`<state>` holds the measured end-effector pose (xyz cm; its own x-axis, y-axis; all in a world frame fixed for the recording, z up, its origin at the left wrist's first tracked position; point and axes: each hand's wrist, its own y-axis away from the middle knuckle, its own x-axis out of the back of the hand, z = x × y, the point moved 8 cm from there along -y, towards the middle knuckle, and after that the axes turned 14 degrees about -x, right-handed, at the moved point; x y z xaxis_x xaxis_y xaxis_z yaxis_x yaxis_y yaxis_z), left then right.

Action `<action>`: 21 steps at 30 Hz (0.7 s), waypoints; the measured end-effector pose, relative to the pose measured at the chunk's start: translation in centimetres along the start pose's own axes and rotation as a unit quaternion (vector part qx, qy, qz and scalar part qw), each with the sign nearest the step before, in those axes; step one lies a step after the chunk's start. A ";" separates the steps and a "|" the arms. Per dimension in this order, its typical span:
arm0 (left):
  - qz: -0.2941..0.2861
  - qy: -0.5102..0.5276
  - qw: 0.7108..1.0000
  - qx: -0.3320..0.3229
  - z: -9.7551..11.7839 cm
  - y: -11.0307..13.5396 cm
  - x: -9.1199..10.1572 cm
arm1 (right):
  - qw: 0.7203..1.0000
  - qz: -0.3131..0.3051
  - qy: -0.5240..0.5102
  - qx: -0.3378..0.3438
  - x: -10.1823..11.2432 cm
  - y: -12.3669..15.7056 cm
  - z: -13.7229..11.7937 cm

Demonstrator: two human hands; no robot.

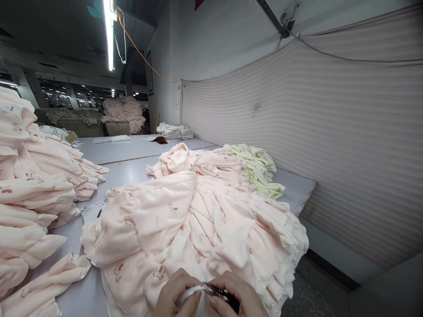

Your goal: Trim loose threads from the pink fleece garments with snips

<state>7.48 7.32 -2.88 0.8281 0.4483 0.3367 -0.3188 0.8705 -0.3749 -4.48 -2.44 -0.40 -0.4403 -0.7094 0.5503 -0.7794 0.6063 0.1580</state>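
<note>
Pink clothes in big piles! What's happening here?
A person's left hand pinches a whitish bit of cloth; the right hand holds dark snips, tips close to it. I can't tell if they're cutting. A pink pile lies ahead on the table, with green cloth behind it and another pink heap to the left.

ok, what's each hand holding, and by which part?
Left hand: pale fabric, pinched; edge or fold, can't tell. Right hand: dark snips, held by the handles, blades toward the fabric.
</note>
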 end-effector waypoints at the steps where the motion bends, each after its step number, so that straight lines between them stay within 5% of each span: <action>1: -0.001 0.002 1.000 -0.004 0.1 -0.1 -0.1 | 1.000 -0.007 -0.002 -0.003 -0.1 -0.1 -0.2; 21: -0.025 -0.038 0.998 -0.052 0.6 -0.2 -0.9 | 0.995 -0.026 -0.072 -0.056 0.1 -0.6 1.3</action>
<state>6.57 6.85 -2.62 0.8033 0.4229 0.4194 -0.2258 0.8678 -0.4427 -4.64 -3.28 -1.48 -0.4661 -0.7799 0.4176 -0.7514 0.5982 0.2785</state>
